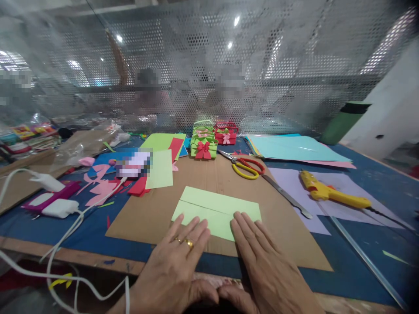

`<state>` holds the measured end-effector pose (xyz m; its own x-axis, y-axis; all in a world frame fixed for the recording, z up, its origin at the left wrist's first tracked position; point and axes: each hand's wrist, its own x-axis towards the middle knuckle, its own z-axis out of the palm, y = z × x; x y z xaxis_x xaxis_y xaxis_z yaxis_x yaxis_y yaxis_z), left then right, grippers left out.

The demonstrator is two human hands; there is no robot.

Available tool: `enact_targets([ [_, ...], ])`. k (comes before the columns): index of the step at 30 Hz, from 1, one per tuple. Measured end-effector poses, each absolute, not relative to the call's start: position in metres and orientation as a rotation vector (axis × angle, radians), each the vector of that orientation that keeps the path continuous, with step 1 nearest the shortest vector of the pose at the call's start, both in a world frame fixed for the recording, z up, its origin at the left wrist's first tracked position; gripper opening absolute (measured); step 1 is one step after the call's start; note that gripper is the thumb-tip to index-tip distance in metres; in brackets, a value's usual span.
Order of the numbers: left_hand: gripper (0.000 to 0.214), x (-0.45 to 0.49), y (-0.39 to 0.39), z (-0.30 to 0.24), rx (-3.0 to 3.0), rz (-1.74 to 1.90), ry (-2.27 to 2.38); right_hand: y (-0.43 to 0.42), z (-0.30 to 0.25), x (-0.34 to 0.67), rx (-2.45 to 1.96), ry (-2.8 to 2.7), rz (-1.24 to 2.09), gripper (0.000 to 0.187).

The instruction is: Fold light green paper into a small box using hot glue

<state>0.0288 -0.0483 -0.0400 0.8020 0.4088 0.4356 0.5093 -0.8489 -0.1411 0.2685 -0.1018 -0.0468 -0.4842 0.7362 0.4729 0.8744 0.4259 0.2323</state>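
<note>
At the lower centre of the head view, the left hand [178,255] and right hand [265,261] lie flat, grasping nothing, fingertips on the pale green paper [212,209] atop cardboard [137,222]. Seemingly a fold is being flattened; the next move calls for even pressure along the crease.

White glare dots the hazy mesh [196,56]; outer edges look stretched
</note>
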Motion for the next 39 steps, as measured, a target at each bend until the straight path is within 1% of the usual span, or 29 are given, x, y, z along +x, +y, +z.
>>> enact_targets([
  [7,0.065,-0.014,-0.035,-0.037,-2.541,-0.504,-0.838,-0.101,-0.044,0.265,-1.394,-2.373,-0.643,0.107],
  [12,0.072,-0.021,-0.035,-0.039,-2.407,-0.449,-1.009,-0.102,-0.045,0.265,-1.405,-2.349,-0.615,0.107],
  [15,0.075,-0.008,-0.038,-0.035,-2.358,-0.541,-1.056,-0.103,-0.048,0.266,-1.406,-2.34,-0.586,0.106],
  [17,0.076,0.002,-0.039,-0.032,-2.386,-0.591,-1.007,-0.104,-0.048,0.267,-1.406,-2.346,-0.561,0.104],
  [22,0.068,0.017,-0.041,-0.04,-2.534,-0.537,-0.8,-0.103,-0.037,0.278,-1.46,-2.436,-0.463,0.089],
  [26,0.077,0.024,-0.053,-0.053,-2.521,-0.604,-0.789,-0.101,-0.029,0.294,-1.506,-2.452,-0.369,0.075],
  [31,0.082,0.036,-0.063,-0.058,-2.512,-0.647,-0.784,-0.105,-0.03,0.287,-1.462,-2.254,-0.564,0.057],
  [32,0.082,0.037,-0.063,-0.057,-2.509,-0.643,-0.792,-0.108,-0.03,0.28,-1.419,-2.264,-0.582,0.059],
  [35,0.078,0.038,-0.061,-0.053,-2.505,-0.653,-0.769,-0.117,-0.032,0.262,-1.324,-2.356,-0.464,0.06],
  [39,0.067,0.036,-0.059,-0.047,-2.528,-0.696,-0.702,-0.128,-0.032,0.265,-1.491,-2.214,-0.388,0.053],
])
